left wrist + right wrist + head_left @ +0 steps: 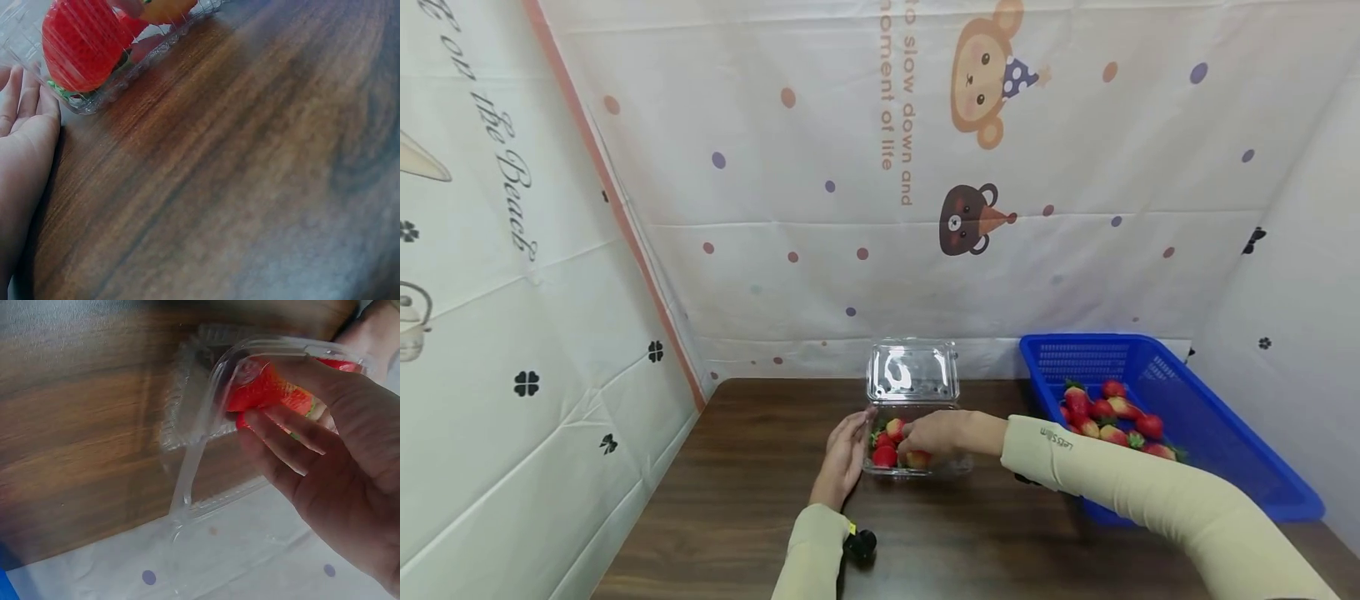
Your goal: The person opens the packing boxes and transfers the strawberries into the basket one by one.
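Note:
A clear plastic clamshell box (pixel 917 472) stands on the table with its lid (pixel 913 372) raised at the back. Several red strawberries (pixel 884 456) lie in its left part. My right hand (pixel 936 433) reaches down into the box from the right; thumb and fingers hold a strawberry (pixel 259 390), seen in the right wrist view. Against the box's left side rests my left hand (pixel 844 454), its fingers loosely extended along the wall. In the left wrist view that hand (pixel 28 131) is beside the box corner, near a large strawberry (pixel 81 44) seen through the plastic.
To the right, a blue plastic basket (pixel 1217 400) holds several more strawberries (pixel 1105 408), partly hidden behind my right sleeve. The brown wooden table (pixel 737 500) meets a printed white cloth (pixel 760 292) at the back and left.

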Demonstrator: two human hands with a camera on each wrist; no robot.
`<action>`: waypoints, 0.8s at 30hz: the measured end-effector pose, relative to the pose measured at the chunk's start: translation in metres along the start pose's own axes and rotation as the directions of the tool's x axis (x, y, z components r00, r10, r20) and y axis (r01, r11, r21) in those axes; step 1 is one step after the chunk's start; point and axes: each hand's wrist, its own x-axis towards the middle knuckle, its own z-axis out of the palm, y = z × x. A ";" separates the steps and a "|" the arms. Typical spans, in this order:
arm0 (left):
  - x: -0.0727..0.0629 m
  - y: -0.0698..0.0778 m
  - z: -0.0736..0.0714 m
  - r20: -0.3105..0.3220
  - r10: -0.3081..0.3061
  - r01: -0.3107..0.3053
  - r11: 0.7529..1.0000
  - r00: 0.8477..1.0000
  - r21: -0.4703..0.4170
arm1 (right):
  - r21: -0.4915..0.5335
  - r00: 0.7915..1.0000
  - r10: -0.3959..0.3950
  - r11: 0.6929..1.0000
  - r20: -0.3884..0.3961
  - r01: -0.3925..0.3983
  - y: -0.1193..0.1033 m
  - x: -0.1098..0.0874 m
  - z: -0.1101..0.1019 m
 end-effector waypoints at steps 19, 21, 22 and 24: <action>-0.003 0.010 -0.001 -0.020 -0.009 0.010 0.999 1.000 0.044 | 0.110 0.956 0.076 0.993 -0.284 -0.046 0.052 -0.056 -0.028; -0.003 0.013 -0.003 -0.019 -0.008 0.009 0.999 1.000 0.049 | 0.171 0.931 0.151 0.980 -0.331 -0.099 0.072 -0.072 -0.034; -0.003 0.014 -0.004 -0.021 -0.009 0.010 0.999 1.000 0.042 | 0.212 0.919 0.202 0.968 -0.340 -0.135 0.083 -0.082 -0.035; -0.003 0.014 -0.005 -0.025 -0.013 0.014 0.999 1.000 0.039 | 0.266 0.888 0.269 0.948 -0.374 -0.175 0.107 -0.104 -0.033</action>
